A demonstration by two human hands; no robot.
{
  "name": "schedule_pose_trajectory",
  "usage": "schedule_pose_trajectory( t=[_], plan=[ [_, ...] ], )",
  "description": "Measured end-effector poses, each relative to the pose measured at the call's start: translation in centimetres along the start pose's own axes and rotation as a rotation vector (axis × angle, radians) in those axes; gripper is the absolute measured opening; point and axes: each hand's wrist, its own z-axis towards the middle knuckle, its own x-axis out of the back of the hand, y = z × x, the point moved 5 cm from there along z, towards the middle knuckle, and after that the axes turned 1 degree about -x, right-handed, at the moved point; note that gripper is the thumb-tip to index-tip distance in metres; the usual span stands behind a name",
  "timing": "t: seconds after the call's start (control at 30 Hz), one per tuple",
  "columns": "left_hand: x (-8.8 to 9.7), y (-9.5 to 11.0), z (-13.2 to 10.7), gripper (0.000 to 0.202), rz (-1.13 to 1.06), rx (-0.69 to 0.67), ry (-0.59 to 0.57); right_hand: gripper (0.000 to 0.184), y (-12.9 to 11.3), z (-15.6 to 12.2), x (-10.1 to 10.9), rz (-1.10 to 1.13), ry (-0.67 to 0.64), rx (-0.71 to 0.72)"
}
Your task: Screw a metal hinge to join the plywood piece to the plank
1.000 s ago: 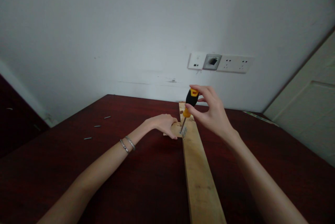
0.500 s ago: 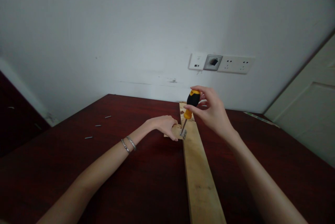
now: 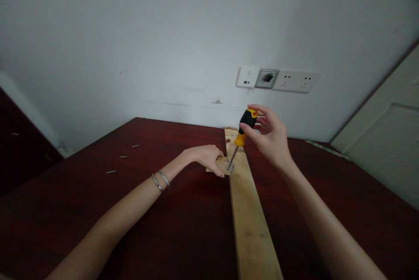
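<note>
My right hand point(image 3: 270, 137) is closed round the black and yellow handle of a screwdriver point(image 3: 244, 127), whose tip rests on a small metal piece point(image 3: 230, 168) at the left edge of a long pale wooden plank point(image 3: 248, 210). My left hand point(image 3: 204, 157) is curled over a small wooden block point(image 3: 220, 164) pressed against the plank's left side, thumb by the metal piece. Two bracelets sit on my left wrist.
The plank lies lengthwise on a dark red-brown table point(image 3: 98, 210). Three small screws or nails point(image 3: 122, 157) lie at the table's far left. A white wall with a socket strip point(image 3: 278, 80) rises behind. A pale door point(image 3: 389, 140) stands at the right.
The screwdriver handle has tilted to the right and my right hand has shifted right with it. My left hand has stayed on the block.
</note>
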Motion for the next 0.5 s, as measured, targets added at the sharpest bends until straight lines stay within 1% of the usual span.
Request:
schedule_pose_trajectory(
  t=[0.17, 0.27, 0.37, 0.5],
  plan=[
    [0.16, -0.01, -0.05, 0.043, 0.016, -0.001, 0.005, 0.042, -0.15, 0.06, -0.03, 0.085, 0.0, -0.01],
    [0.08, -0.03, 0.01, 0.044, 0.013, -0.003, -0.007, 0.044, 0.29, 0.07, -0.02, 0.036, 0.006, -0.018],
    [-0.04, -0.08, 0.09, 0.044, 0.0, -0.008, -0.005, 0.042, 0.43, 0.09, 0.12, -0.023, 0.03, 0.004],
    [-0.07, -0.12, 0.1, 0.041, -0.037, -0.006, 0.005, 0.048, -0.14, 0.06, -0.16, 0.055, -0.014, 0.017]
  ],
)
